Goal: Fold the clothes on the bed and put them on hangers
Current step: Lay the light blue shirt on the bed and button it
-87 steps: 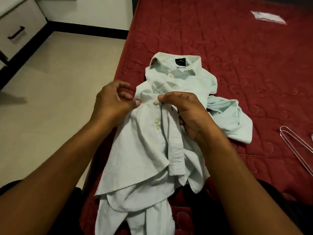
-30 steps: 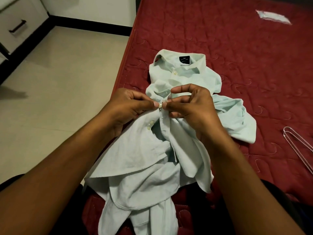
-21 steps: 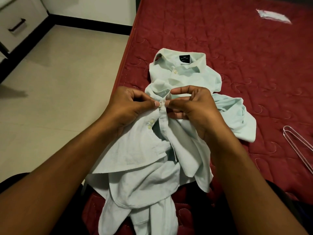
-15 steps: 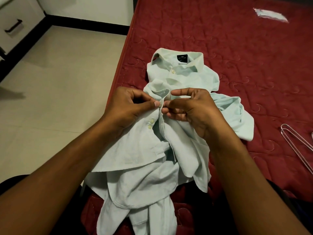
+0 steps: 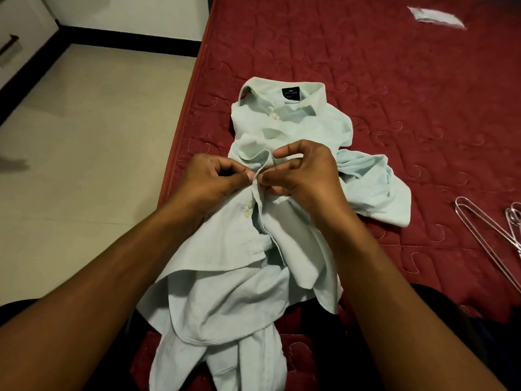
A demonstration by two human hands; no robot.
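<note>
The left hand (image 5: 210, 179) and the right hand (image 5: 306, 179) are meeting at the front opening of the pale green shirt (image 5: 225, 249). Each is pinching one edge between the thumb and curled fingers (image 5: 286, 151), apparently working a button through its hole. To do this well, the person is likely needing to hold both edges taut and level. The button is then going through edge-on while the other hand is drawing the hole over it. Two more buttons (image 5: 248, 209) just below are seemingly waiting undone.

The shirt is lying front-up near the left edge of the red quilted bed (image 5: 380, 66), its collar (image 5: 282, 93) pointing away from the person. The cloth is looking soft and crumpled, with one sleeve bunching to the right and the hem trailing toward the person's lap. Wire hangers (image 5: 490, 232) are lying well apart on the right.
</note>
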